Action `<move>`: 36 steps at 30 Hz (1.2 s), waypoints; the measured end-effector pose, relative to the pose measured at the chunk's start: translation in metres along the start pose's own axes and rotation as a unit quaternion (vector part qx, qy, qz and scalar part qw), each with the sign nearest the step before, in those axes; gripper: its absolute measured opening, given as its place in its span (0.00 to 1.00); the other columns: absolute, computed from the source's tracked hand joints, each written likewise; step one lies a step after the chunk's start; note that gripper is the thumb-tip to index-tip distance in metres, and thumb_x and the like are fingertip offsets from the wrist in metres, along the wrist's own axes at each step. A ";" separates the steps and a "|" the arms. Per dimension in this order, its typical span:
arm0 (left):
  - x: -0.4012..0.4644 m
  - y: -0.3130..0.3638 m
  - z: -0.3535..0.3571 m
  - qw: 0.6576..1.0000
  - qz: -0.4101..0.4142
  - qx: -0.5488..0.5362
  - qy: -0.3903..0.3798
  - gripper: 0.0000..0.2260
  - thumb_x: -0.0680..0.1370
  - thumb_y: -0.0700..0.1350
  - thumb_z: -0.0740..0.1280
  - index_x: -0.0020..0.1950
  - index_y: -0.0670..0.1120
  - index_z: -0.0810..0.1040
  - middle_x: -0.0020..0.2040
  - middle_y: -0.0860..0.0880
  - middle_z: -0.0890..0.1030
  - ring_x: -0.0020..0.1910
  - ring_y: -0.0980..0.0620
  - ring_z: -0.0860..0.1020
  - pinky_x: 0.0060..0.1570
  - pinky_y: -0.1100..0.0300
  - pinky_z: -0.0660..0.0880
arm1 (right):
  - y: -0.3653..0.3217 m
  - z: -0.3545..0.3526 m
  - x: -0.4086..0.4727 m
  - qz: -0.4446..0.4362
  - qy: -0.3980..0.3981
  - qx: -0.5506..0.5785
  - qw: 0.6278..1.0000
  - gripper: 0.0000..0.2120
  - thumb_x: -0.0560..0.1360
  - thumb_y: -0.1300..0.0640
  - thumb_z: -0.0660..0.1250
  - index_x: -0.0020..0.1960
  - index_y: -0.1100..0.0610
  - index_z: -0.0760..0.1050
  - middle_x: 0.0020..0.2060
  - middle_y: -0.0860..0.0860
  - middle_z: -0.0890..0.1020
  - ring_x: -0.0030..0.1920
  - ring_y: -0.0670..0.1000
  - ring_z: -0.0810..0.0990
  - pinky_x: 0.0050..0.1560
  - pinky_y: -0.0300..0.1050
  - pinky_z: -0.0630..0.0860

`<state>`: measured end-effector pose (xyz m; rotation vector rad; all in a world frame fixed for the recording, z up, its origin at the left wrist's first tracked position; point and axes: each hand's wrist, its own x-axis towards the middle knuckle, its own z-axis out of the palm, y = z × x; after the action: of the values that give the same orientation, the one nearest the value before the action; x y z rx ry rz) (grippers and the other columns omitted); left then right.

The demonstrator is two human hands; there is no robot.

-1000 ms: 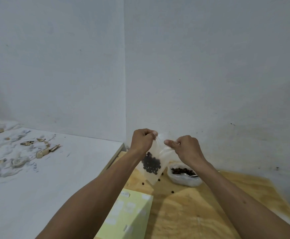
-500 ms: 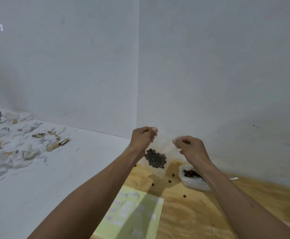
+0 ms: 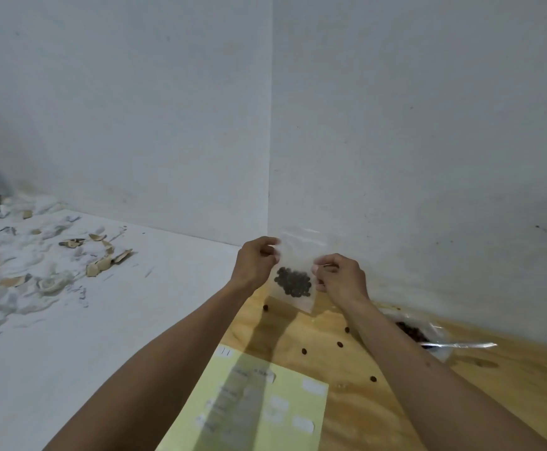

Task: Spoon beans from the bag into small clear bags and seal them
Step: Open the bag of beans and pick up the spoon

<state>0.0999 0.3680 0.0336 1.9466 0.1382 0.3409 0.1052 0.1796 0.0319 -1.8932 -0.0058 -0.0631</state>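
Clear plastic is pinched from both sides: the small clear bag (image 3: 301,255) hangs in the air between the two hands, held up in front of the white wall (image 3: 412,125). The left hand (image 3: 255,262) has its fingertips pressed together on the bag's left edge, a little higher than the right hand (image 3: 340,277), whose thumb and fingers nip the right edge. A dark clump of beans (image 3: 293,281) sits low inside that bag, and its bottom corner hangs just above the wooden tabletop (image 3: 460,385). Whether the top strip is closed cannot be told.

Below the held bag, several loose beans (image 3: 339,344) lie scattered on the wood. Right of it, past the right forearm, the larger bag (image 3: 428,333) lies against the foot of the wall with dark beans showing in its mouth, and a shiny handle-like piece sticks out of it to the right; what it is stays unclear. Nearer than the held bag, a pale yellow sheet (image 3: 265,402) with small white labels lies flat. Left of the bag stretches a white surface (image 3: 103,320), with tan scraps (image 3: 103,260) and crumpled white bits far along it.
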 end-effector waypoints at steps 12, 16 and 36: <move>0.006 -0.045 0.014 0.989 -0.093 0.111 -0.026 0.16 0.76 0.35 0.69 0.64 0.40 0.81 0.58 0.42 0.83 0.54 0.42 0.83 0.58 0.48 0.80 | 0.035 0.029 0.018 0.074 -0.025 -0.144 0.986 0.18 0.78 0.57 0.72 0.63 0.66 0.78 0.56 0.61 0.84 0.53 0.61 0.84 0.57 0.59 0.82; -0.002 -0.047 0.025 0.978 -0.084 0.185 -0.054 0.11 0.75 0.36 0.69 0.57 0.42 0.83 0.53 0.46 0.80 0.56 0.47 0.79 0.58 0.56 0.77 | 0.044 0.022 0.013 0.062 -0.039 -0.200 0.977 0.16 0.78 0.57 0.72 0.57 0.70 0.79 0.48 0.64 0.85 0.46 0.63 0.86 0.51 0.57 0.83; -0.009 -0.065 0.012 0.831 0.095 0.440 -0.326 0.23 0.87 0.51 0.49 0.81 0.43 0.57 0.82 0.45 0.54 0.81 0.49 0.53 0.78 0.49 0.51 | 0.062 0.029 -0.009 -0.115 -0.240 -0.474 0.839 0.26 0.87 0.50 0.44 0.83 0.58 0.51 0.83 0.52 0.51 0.82 0.54 0.49 0.80 0.55 0.50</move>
<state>0.0987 0.3804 -0.0324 2.8874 -0.4285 -0.3609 0.0999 0.1875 -0.0369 -2.8462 -0.6590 0.3059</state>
